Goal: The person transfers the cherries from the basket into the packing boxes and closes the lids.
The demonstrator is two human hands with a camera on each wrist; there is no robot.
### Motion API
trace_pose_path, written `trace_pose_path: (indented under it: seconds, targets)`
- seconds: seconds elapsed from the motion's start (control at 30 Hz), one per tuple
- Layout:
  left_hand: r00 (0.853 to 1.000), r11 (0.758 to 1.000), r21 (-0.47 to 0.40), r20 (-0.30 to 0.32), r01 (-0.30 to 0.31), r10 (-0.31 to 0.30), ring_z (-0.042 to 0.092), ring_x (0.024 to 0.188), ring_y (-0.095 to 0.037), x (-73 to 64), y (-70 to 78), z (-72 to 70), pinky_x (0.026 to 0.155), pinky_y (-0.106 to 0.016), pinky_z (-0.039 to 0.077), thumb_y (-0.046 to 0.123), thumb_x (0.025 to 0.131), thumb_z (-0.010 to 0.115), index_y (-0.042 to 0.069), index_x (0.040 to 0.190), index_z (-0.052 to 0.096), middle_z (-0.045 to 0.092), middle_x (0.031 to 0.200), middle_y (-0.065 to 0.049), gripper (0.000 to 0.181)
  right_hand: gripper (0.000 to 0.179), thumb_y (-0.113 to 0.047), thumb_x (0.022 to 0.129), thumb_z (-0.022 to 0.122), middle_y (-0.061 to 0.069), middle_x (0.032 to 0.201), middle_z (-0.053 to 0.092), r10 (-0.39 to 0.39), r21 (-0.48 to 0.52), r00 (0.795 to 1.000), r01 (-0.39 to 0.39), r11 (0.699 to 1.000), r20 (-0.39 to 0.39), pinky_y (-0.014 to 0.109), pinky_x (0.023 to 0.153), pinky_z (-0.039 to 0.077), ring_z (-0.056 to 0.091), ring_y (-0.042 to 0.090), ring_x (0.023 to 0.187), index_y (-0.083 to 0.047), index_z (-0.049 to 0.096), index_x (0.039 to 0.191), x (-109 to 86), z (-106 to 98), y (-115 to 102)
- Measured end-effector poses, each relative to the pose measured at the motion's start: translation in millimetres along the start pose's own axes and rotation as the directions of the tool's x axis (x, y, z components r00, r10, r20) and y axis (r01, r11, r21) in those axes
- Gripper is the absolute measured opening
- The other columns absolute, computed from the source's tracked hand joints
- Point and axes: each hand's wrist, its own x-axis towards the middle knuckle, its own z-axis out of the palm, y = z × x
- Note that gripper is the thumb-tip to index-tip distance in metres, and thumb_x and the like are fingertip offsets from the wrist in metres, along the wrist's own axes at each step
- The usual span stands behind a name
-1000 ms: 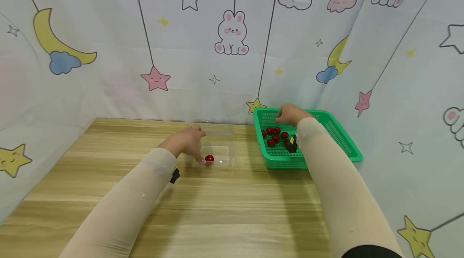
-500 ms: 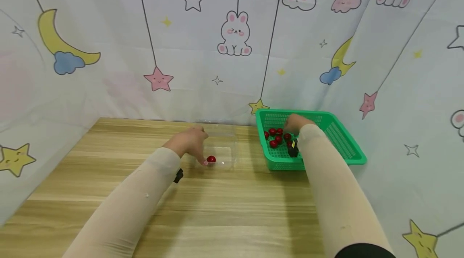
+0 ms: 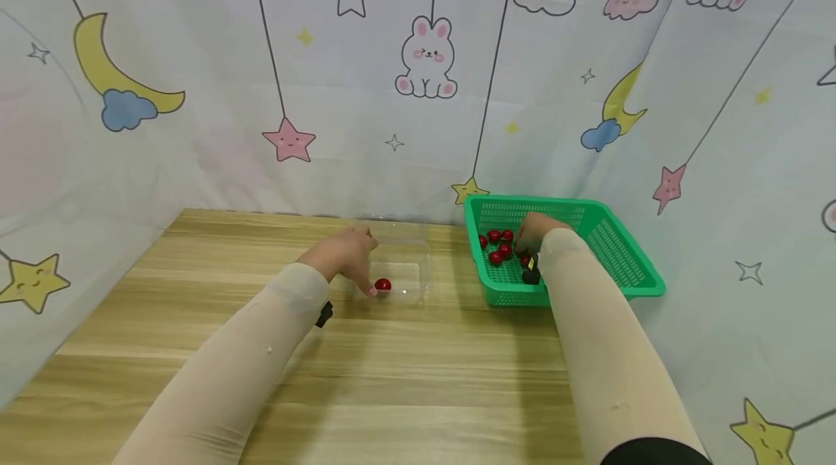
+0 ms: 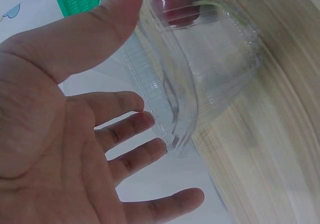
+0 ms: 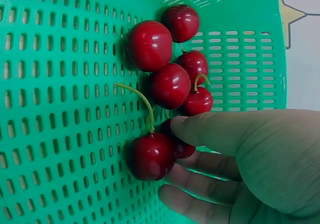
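A clear plastic box [image 3: 405, 278] with its lid raised stands on the table, one red cherry [image 3: 382, 284] inside. At its left side is my left hand [image 3: 342, 256], thumb near the front corner. In the left wrist view those fingers are spread and nearly straight, fingertips at the box's edge; the cherry's green stem shows through the plastic. My right hand [image 3: 534, 229] reaches into a green basket [image 3: 516, 297]. In the right wrist view its thumb and fingers pinch a dark red cherry [image 5: 184, 149], partly hidden by the thumb. Another stemmed cherry [image 5: 152, 156] lies right beside it.
Several more cherries [image 5: 150, 45] are grouped in the basket's left part, beyond the right hand. The basket's slotted walls surround that hand. Behind the wooden table [image 3: 418, 378] hangs a white cloth [image 3: 353, 182] printed with stars, moons and rabbits.
My right hand has come down deeper into the basket and closed on a cherry. The left hand stays at the box. The head view has shifted slightly.
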Motion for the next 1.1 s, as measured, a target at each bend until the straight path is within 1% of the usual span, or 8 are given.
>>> trace_pose_path:
  seconds: [0.17, 0.33, 0.43, 0.5, 0.57, 0.63, 0.9, 1.1]
  targets:
    - [1.0, 1.0, 0.006, -0.002, -0.006, 0.006, 0.03, 0.171, -0.049, 1.9, 0.1, 1.1, 0.132, -0.069, 0.041, 0.044, 0.089, 0.1, 0.004, 0.175, 0.042, 0.032, 0.184, -0.023, 0.111, 0.018, -0.011, 0.108, 0.074, 0.009, 0.094, 0.079, -0.004, 0.0, 1.0, 0.004, 1.0, 0.004, 0.039, 0.077, 0.062, 0.072, 0.021, 0.081, -0.007, 0.081, 0.093, -4.2, -8, -4]
    - [1.0, 1.0, -0.002, -0.004, 0.002, -0.002, 0.026, 0.173, -0.049, 1.5, -0.3, 1.0, 0.134, -0.07, 0.038, 0.044, 0.09, 0.099, 0.005, 0.176, 0.041, 0.028, 0.186, -0.022, 0.111, 0.044, -0.007, 0.107, 0.068, -0.005, 0.061, 0.05, -0.046, 0.003, 0.999, 0.046, 0.999, 0.001, 0.035, 0.07, 0.05, 0.052, 0.014, 0.063, -0.02, 0.055, 0.067, -6.3, -23, -14]
    - [1.0, 1.0, 0.002, -0.004, 0.004, -0.004, 0.026, 0.173, -0.049, 0.8, -0.3, 0.3, 0.133, -0.07, 0.038, 0.044, 0.09, 0.099, 0.006, 0.176, 0.04, 0.027, 0.186, -0.023, 0.111, 0.031, -0.007, 0.106, 0.066, 0.004, 0.069, 0.06, -0.086, 0.016, 0.996, 0.086, 0.996, -0.024, 0.038, 0.074, 0.057, 0.059, 0.019, 0.066, -0.011, 0.068, 0.075, -9.6, -32, -23]
    - [1.0, 1.0, 0.002, -0.005, 0.006, -0.006, 0.028, 0.173, -0.049, 0.3, -0.1, -0.1, 0.133, -0.07, 0.039, 0.044, 0.09, 0.099, 0.006, 0.176, 0.041, 0.029, 0.185, -0.022, 0.111, 0.02, -0.008, 0.107, 0.066, 0.014, 0.087, 0.077, -0.113, 0.024, 0.992, 0.114, 0.993, -0.051, 0.04, 0.08, 0.062, 0.065, 0.02, 0.07, -0.003, 0.083, 0.097, -14.1, -37, -30]
    - [1.0, 1.0, 0.008, -0.003, 0.01, -0.01, 0.029, 0.172, -0.049, -0.4, 0.7, -0.5, 0.133, -0.07, 0.04, 0.044, 0.09, 0.099, 0.006, 0.176, 0.041, 0.031, 0.185, -0.022, 0.111, 0.027, -0.009, 0.108, 0.066, 0.022, 0.116, 0.083, -0.136, 0.029, 0.988, 0.138, 0.99, -0.08, 0.045, 0.09, 0.068, 0.077, 0.023, 0.083, 0.004, 0.083, 0.125, -21.0, -42, -40]
    - [1.0, 1.0, 0.009, 0.0, 0.011, -0.011, 0.029, 0.172, -0.049, -0.9, 1.6, -0.5, 0.133, -0.07, 0.04, 0.044, 0.09, 0.099, 0.006, 0.176, 0.041, 0.032, 0.184, -0.022, 0.111, 0.029, -0.01, 0.108, 0.064, 0.023, 0.111, 0.083, -0.16, 0.017, 0.982, 0.162, 0.987, -0.1, 0.044, 0.088, 0.067, 0.072, 0.02, 0.079, 0.005, 0.082, 0.126, -26.9, -44, -50]
    - [1.0, 1.0, 0.005, 0.004, 0.005, -0.005, 0.029, 0.172, -0.048, -0.5, 4.1, 0.2, 0.133, -0.07, 0.04, 0.043, 0.091, 0.098, 0.006, 0.176, 0.04, 0.031, 0.184, -0.021, 0.11, 0.033, -0.02, 0.106, 0.067, 0.019, 0.131, 0.08, -0.24, 0.001, 0.936, 0.249, 0.969, -0.257, 0.052, 0.104, 0.063, 0.076, 0.033, 0.113, -0.002, 0.079, 0.131, -41.7, -44, -93]
    - [1.0, 1.0, 0.023, -0.003, 0.009, -0.009, 0.031, 0.171, -0.048, 0.3, 3.9, 1.6, 0.132, -0.069, 0.041, 0.045, 0.089, 0.099, 0.007, 0.176, 0.042, 0.033, 0.183, -0.022, 0.111, 0.024, -0.019, 0.105, 0.072, 0.015, 0.128, 0.081, -0.355, -0.055, 0.899, 0.353, 0.934, -0.256, 0.051, 0.105, 0.063, 0.075, 0.033, 0.117, -0.006, 0.081, 0.124, -50.4, -25, -133]
